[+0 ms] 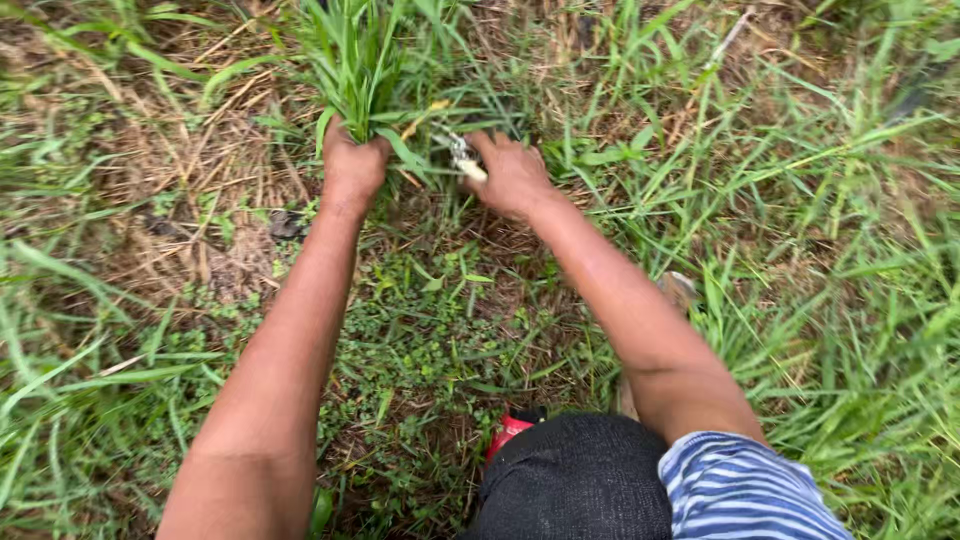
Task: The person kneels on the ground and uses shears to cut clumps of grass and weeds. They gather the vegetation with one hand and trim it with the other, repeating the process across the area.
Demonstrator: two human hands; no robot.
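Grass tuft [365, 60] bunched tight in left hand [352, 165], fingers closed round stems, keeping it taut; right hand [512, 172] fingers clamp small tool [465, 158] at base.

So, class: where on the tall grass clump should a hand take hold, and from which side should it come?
Probably low on the grass clump, at its base, where the blades bunch into one narrow bundle before fanning out above. Come from the near left, as the left hand does, wrapping its grip around the stems. That leaves the right side free for the right hand and its small cutting tool.
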